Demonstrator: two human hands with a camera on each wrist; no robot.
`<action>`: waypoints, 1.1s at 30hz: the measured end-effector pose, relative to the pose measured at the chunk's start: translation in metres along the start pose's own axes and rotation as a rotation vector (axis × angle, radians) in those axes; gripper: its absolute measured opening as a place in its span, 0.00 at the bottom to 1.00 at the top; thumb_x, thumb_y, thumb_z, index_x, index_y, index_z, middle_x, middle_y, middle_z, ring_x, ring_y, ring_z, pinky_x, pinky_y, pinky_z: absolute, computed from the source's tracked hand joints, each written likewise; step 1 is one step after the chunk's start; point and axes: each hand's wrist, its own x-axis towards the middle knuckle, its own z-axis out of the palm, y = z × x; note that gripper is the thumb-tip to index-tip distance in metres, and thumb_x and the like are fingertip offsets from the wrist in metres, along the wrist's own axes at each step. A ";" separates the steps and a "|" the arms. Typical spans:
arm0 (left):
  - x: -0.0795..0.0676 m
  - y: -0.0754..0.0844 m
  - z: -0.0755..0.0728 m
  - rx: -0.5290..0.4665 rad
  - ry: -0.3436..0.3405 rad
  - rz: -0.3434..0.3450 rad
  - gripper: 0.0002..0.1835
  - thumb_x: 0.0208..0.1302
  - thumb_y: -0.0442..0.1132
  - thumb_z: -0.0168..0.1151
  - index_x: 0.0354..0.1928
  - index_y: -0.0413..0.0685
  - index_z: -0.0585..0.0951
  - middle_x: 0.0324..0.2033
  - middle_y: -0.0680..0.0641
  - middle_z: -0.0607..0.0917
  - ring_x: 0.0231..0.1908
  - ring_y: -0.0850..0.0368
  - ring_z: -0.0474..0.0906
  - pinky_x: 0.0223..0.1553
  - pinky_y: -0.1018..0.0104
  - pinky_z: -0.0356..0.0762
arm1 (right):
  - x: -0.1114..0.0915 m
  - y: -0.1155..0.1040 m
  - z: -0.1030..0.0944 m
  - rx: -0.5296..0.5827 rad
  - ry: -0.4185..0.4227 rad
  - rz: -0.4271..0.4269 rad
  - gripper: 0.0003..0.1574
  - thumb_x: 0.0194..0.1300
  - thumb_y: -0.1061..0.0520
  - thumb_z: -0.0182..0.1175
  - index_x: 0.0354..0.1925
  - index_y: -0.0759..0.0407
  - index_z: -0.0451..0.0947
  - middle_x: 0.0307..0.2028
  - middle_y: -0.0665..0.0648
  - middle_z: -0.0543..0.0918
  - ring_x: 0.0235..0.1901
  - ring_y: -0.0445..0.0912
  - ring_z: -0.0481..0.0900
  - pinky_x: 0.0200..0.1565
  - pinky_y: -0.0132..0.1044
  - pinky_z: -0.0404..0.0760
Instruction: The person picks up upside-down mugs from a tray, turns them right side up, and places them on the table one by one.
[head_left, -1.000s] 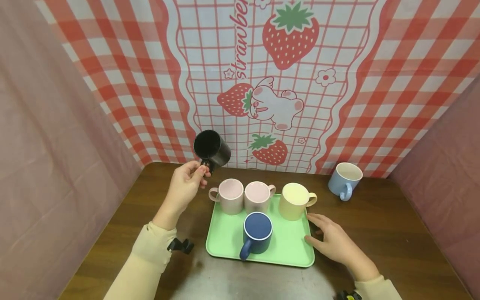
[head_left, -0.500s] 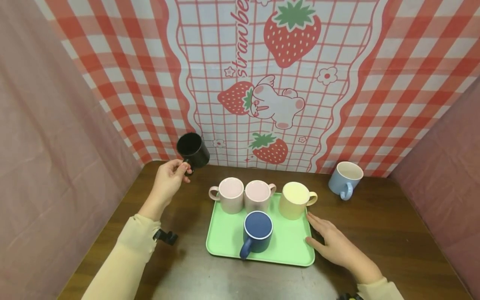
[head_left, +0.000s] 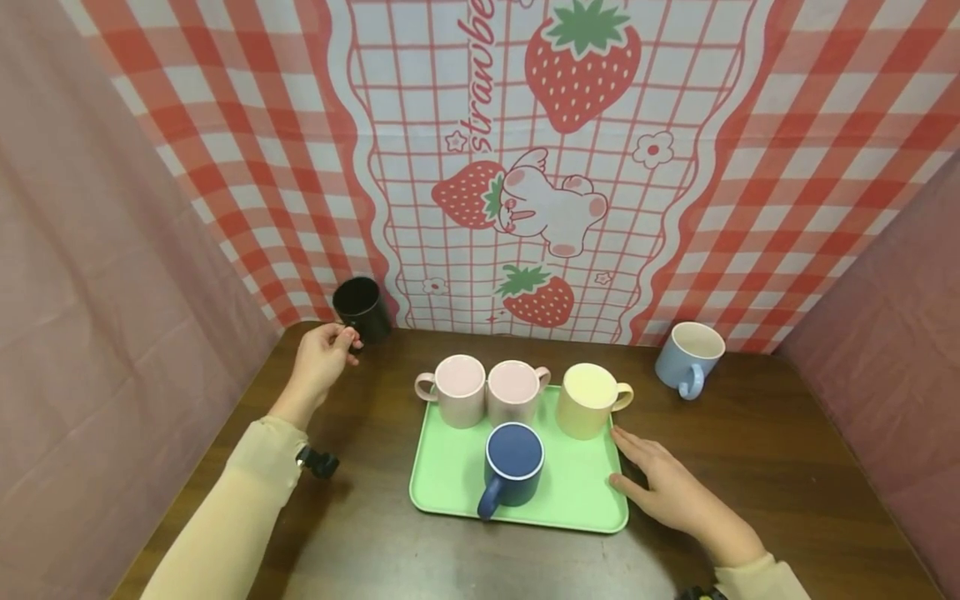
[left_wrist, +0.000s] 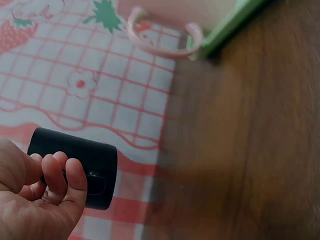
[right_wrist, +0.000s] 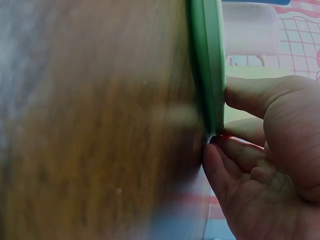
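Observation:
At the table's back left corner, my left hand (head_left: 317, 364) pinches the handle of a black mug (head_left: 372, 315), which is upright by the cloth backdrop. In the left wrist view the fingers (left_wrist: 76, 182) curl at the handle of that mug. My right hand (head_left: 670, 493) rests with fairly straight fingers against the right edge of a light green tray (head_left: 577, 504). In the right wrist view, the thumb (right_wrist: 247, 95) lies at the tray's rim. On the tray stand two pink mugs (head_left: 461, 406), a pale yellow mug (head_left: 581, 414) and a navy mug (head_left: 519, 471).
A light blue mug (head_left: 687, 358) stands on the wooden table (head_left: 772, 450) at the back right, off the tray. Behind the table hangs a red-and-white strawberry cloth (head_left: 558, 200). Pink curtains (head_left: 150, 292) close in both sides.
My left hand has carried the black mug leftward from behind the tray and down to the back left corner of the table. The right hand has stayed at the tray's edge.

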 end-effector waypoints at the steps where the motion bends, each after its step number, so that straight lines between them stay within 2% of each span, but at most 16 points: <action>1: 0.001 -0.003 0.000 0.001 0.006 -0.013 0.17 0.78 0.38 0.52 0.47 0.25 0.79 0.39 0.35 0.83 0.25 0.55 0.81 0.32 0.67 0.84 | 0.000 0.000 0.000 0.000 -0.001 0.000 0.42 0.67 0.53 0.68 0.70 0.71 0.66 0.69 0.69 0.70 0.64 0.65 0.71 0.59 0.62 0.71; 7: 0.007 -0.021 0.000 -0.032 0.029 -0.069 0.17 0.78 0.37 0.51 0.47 0.24 0.78 0.38 0.38 0.82 0.24 0.61 0.79 0.35 0.62 0.85 | 0.000 0.000 0.000 0.003 -0.011 0.014 0.42 0.67 0.53 0.68 0.70 0.71 0.66 0.69 0.69 0.70 0.64 0.65 0.70 0.60 0.63 0.71; 11: 0.010 -0.030 0.001 -0.067 0.039 -0.092 0.16 0.78 0.35 0.51 0.48 0.23 0.77 0.37 0.39 0.81 0.26 0.58 0.80 0.32 0.67 0.84 | -0.001 0.000 0.000 0.009 -0.021 0.023 0.42 0.67 0.53 0.68 0.71 0.71 0.65 0.69 0.69 0.70 0.65 0.66 0.70 0.60 0.63 0.70; 18: 0.013 -0.036 0.002 -0.085 0.045 -0.114 0.15 0.78 0.35 0.51 0.47 0.24 0.76 0.35 0.39 0.82 0.27 0.57 0.81 0.30 0.68 0.83 | 0.000 -0.001 -0.001 0.014 -0.023 0.027 0.42 0.67 0.53 0.68 0.71 0.71 0.65 0.69 0.70 0.70 0.65 0.66 0.69 0.60 0.64 0.70; 33: 0.016 -0.042 0.000 -0.026 0.045 -0.136 0.17 0.78 0.38 0.51 0.49 0.25 0.77 0.38 0.38 0.83 0.23 0.61 0.79 0.31 0.68 0.83 | 0.001 -0.002 -0.002 0.025 -0.019 0.032 0.42 0.67 0.53 0.68 0.70 0.72 0.65 0.68 0.70 0.70 0.65 0.67 0.69 0.60 0.65 0.70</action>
